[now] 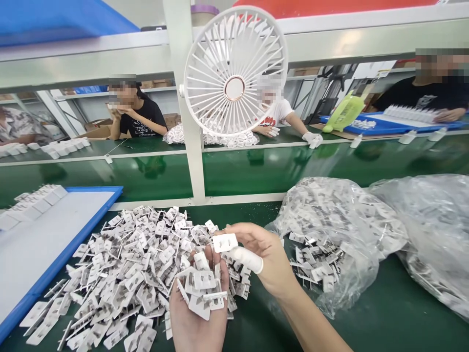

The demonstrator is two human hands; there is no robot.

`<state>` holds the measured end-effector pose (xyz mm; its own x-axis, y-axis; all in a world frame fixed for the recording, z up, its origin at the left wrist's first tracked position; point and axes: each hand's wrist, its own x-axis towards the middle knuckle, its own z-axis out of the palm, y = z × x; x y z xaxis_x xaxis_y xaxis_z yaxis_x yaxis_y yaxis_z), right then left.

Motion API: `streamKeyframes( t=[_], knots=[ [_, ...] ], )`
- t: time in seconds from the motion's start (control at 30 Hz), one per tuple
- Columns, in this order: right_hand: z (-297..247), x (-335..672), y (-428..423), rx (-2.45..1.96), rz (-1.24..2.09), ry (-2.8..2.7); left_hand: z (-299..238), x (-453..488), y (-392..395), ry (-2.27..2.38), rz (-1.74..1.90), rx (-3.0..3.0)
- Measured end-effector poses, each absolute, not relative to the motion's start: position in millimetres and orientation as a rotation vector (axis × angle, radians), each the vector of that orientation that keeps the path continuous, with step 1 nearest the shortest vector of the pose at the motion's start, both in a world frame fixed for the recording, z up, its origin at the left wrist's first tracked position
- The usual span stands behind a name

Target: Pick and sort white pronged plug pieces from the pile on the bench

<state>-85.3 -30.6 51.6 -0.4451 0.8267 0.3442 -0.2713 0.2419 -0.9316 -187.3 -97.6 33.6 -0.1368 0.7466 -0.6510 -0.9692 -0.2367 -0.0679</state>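
Observation:
My left hand is palm up and cupped under several white plastic plug plates with slots and metal pins. Just above it, my right hand pinches a single white plug plate between thumb and fingers. A white finger cot covers the right thumb. Behind and to the left of my hands spreads a large heap of the same plug plates, lying every which way on the green bench.
At left lies a blue-rimmed tray with white blocks in rows. Clear plastic bags of plates stand at right. A white fan hangs by the post. Beyond the green divider, several people sit working.

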Motion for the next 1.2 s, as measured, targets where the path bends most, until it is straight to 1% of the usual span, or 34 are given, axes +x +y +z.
streamKeyframes(
  t=[0.1,0.17,0.37,0.47,0.63,0.8,0.87,1.03,1.2],
  knots=[
    [51,-83,-33,-0.500,1.442,-1.471,34,-188,-98,0.434,1.694,-0.661],
    [49,-83,-31,-0.512,1.412,-1.486,35,-188,-97,0.453,1.698,-0.650],
    [31,-83,-9,-0.946,1.184,-1.776,42,-185,-96,0.500,1.709,-0.633],
    [28,-82,-3,-0.990,1.142,-1.903,45,-183,-94,0.532,1.719,-0.616],
    [52,-85,-12,-0.928,1.003,-2.024,37,-183,-91,0.536,1.713,-0.562],
    [76,-95,-27,-0.882,0.955,-2.254,20,-188,-95,0.571,1.689,-0.316],
    [76,-98,-30,-0.925,1.014,-2.187,19,-188,-96,0.557,1.695,-0.324],
    [67,-98,-26,-0.997,1.110,-1.905,22,-185,-97,0.462,1.659,-0.587],
    [63,-92,-24,-0.971,1.223,-1.772,24,-181,-97,0.442,1.633,-0.610]
  ],
)
